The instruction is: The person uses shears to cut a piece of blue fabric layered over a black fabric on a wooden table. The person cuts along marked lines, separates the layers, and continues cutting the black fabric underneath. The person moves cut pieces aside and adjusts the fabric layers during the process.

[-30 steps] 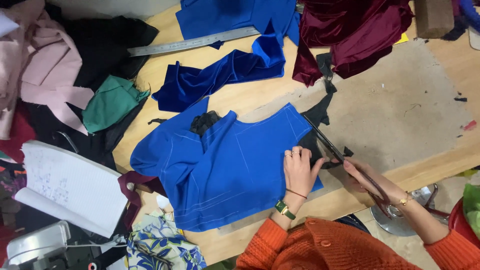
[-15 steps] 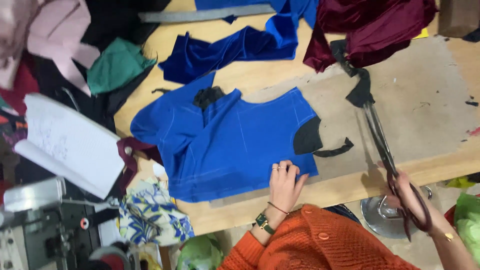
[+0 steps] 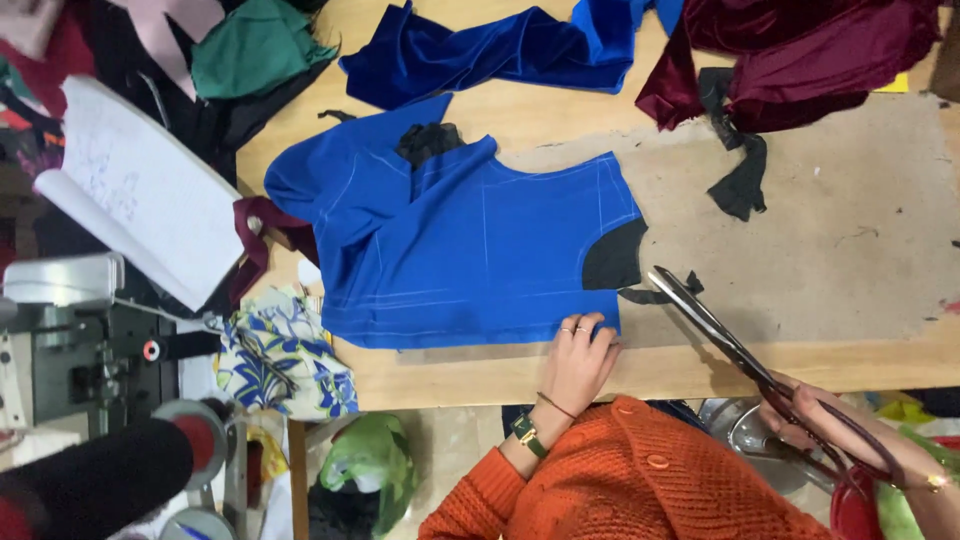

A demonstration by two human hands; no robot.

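A blue velvet garment piece (image 3: 470, 250) with chalk lines lies flat on the wooden table (image 3: 700, 365). My left hand (image 3: 580, 360), with rings and a wristwatch, presses flat on its near edge by the right corner. My right hand (image 3: 835, 430) grips the handles of long dressmaker's scissors (image 3: 735, 345) at the table's near edge. The blade tips (image 3: 660, 277) point at a black fabric patch (image 3: 612, 255) on the garment's right side, next to a thin black offcut strip (image 3: 650, 295).
More blue velvet (image 3: 500, 55) and dark red velvet (image 3: 800, 50) lie at the far side, with black scraps (image 3: 740, 170) on a grey cutting board (image 3: 850, 240). An open notebook (image 3: 140, 190), a sewing machine (image 3: 70, 340) and floral cloth (image 3: 285, 360) sit left.
My right hand has swung the scissors from pointing away at the right back toward the garment's right corner. My left hand stays on the near edge. The view has shifted.
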